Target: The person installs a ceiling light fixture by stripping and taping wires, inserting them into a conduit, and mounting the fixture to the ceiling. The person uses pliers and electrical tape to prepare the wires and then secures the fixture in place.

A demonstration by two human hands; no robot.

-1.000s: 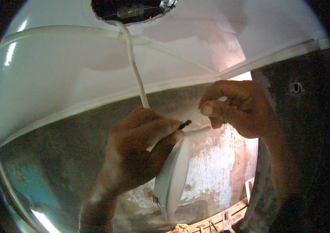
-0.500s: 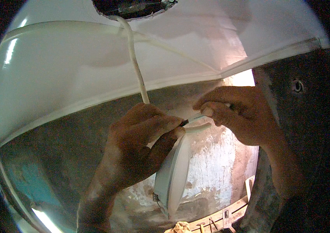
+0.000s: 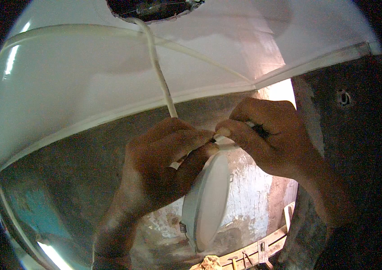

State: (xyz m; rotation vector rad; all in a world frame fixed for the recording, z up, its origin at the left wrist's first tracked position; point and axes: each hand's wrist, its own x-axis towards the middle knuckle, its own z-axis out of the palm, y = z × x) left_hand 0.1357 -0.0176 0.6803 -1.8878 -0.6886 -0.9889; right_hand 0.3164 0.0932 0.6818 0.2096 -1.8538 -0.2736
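Observation:
A white cable hangs from a hole in the ceiling and runs down behind my left hand. That hand is closed, thumb and forefinger pinching a wire with a short black piece on it. My right hand meets it fingertip to fingertip, its thumb and forefinger closed on the same wire end. The wire itself is mostly hidden by the fingers. Something small and dark shows between the right hand's fingers, too dim to name. Below both hands hangs a round white ceiling light, tilted nearly edge-on, with a spring clip on its side.
Above is a glossy white panelled ceiling with a ragged hole. An edge trim runs along the wall. A wall box is at the right. Low down, a wooden plank carries a hammer, pliers and a crumpled bag.
My right hand has moved left, bringing its fingertips to those of my left hand and covering the pale wire stretch. The light has turned slightly, showing more of its face.

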